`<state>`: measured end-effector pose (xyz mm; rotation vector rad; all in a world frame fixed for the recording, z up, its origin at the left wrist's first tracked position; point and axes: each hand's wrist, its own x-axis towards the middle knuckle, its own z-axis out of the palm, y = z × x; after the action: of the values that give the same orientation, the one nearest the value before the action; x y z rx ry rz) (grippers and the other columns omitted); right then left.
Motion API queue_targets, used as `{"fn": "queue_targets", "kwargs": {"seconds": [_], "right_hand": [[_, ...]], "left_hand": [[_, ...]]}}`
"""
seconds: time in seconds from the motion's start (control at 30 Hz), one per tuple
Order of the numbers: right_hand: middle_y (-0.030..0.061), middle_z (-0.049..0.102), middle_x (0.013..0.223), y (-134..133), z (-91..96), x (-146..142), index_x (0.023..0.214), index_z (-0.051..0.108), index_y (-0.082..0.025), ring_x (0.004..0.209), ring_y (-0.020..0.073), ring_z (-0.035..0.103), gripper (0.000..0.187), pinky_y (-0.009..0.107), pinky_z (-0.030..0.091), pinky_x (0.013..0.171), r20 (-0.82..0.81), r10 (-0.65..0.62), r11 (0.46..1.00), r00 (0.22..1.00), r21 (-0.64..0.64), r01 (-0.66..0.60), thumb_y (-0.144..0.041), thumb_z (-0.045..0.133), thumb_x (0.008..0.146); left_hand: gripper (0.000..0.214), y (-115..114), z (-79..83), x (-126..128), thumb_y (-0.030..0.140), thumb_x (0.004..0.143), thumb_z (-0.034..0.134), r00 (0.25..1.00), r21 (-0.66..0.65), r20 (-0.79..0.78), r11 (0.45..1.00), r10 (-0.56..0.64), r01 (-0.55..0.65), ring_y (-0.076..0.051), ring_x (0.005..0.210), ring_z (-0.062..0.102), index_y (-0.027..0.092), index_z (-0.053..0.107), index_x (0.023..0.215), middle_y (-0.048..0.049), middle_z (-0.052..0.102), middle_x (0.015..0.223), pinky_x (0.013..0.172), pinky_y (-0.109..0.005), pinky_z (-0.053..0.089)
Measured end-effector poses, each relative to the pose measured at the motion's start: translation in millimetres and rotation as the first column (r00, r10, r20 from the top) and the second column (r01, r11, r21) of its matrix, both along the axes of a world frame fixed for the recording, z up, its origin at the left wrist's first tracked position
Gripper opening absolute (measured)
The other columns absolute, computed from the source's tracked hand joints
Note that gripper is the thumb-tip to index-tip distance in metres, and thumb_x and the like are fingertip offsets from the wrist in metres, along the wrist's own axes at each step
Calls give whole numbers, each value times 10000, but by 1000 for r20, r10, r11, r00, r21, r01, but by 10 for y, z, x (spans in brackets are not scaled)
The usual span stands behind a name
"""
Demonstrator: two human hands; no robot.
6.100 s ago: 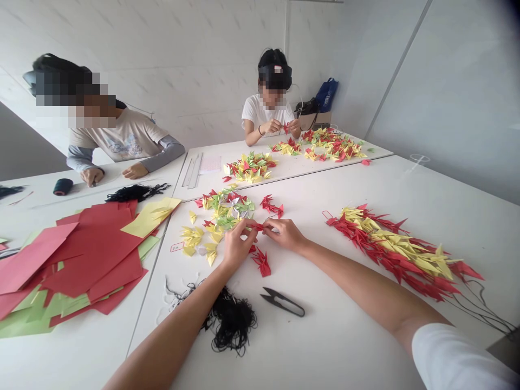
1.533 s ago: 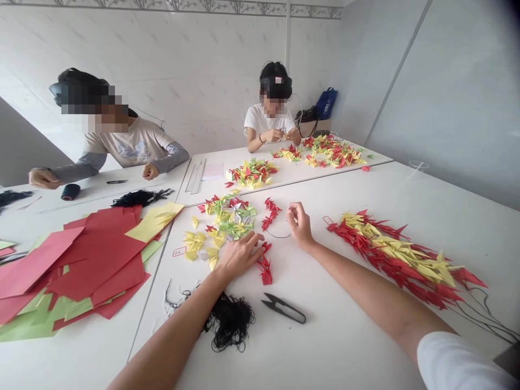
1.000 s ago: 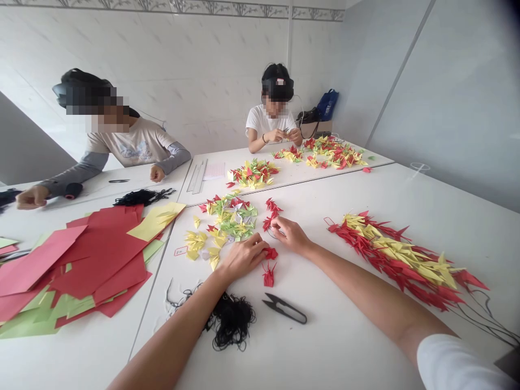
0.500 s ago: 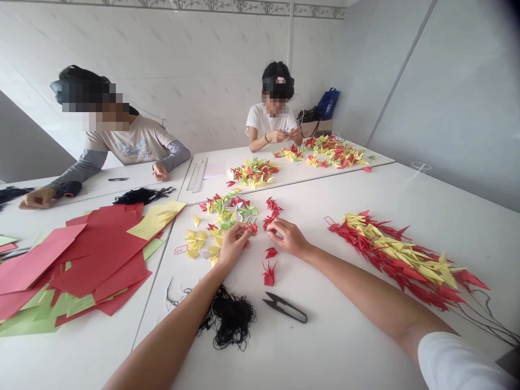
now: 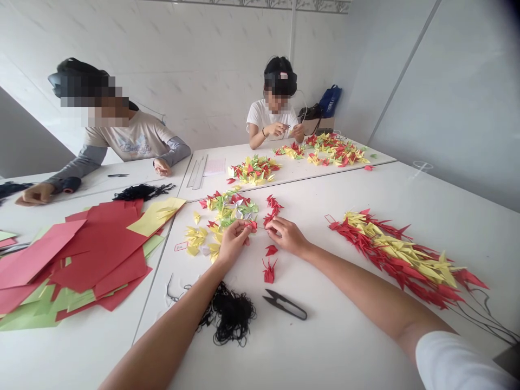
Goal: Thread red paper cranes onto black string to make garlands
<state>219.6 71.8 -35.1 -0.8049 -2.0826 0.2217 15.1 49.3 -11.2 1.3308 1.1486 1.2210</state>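
My left hand pinches a small red paper crane between thumb and fingers. Just to its right, my right hand has its fingertips pressed together, close to the crane but apart from it; whatever they hold is too thin to make out. Beyond the right hand, red cranes lie in a short row. Nearer me are a folded red piece and a red crane with spread points. Yellow, green and red cranes are heaped beside my left hand.
Black thread snips and a tangle of black thread lie near my forearms. Strung red and yellow cranes rest at right, coloured paper sheets at left. Two people sit across the table, with more cranes there.
My hands stay nearly in place, the right fingertips slightly shifted beside the crane. The view has tilted a little. The person opposite has moved their hands slightly.
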Motion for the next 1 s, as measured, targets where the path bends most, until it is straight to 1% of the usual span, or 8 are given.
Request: {"fn": "queue_targets", "kwargs": {"seconds": [0.63,0.8,0.87,0.93,1.0], "right_hand": [[37,628,823,5,-14,0,878,606,-231,687,171,575,157,288,473,657,-15,3,1000,1000,-7,-3,-204,477,962],[34,630,817,5,-15,-2,869,598,-232,682,166,572,154,277,462,652,-12,-2,1000,1000,-11,2,-203,477,960],[33,638,821,1,-17,-1,863,594,-229,681,164,578,147,271,455,649,-12,-6,1000,1000,-16,6,-203,485,957],[29,651,818,-8,-17,1,864,591,-225,669,157,581,135,261,441,638,-12,-6,999,1000,-35,6,-205,494,955],[10,649,766,-20,-11,4,874,591,-223,609,143,558,125,248,414,604,-3,-10,998,1000,-69,10,-212,500,959]], "left_hand": [[325,7,-11,2,475,812,712,1000,2,-30,1000,2,-2,-74,506,492,175,600,867,-23,682,820,532,-224,408],[310,5,-25,7,471,829,696,998,35,-58,999,2,0,-82,496,501,178,603,865,-27,686,808,514,-227,411],[264,1,-48,10,439,850,674,996,71,-94,997,3,4,-90,503,517,185,609,880,-31,695,823,516,-232,422],[187,-8,-73,14,372,863,650,984,116,-174,993,27,-6,-99,515,539,194,627,913,-29,704,832,524,-236,433],[119,-23,-88,19,283,860,618,956,164,-286,986,64,-17,-109,514,548,204,656,942,-1,681,736,535,-235,434]]}}
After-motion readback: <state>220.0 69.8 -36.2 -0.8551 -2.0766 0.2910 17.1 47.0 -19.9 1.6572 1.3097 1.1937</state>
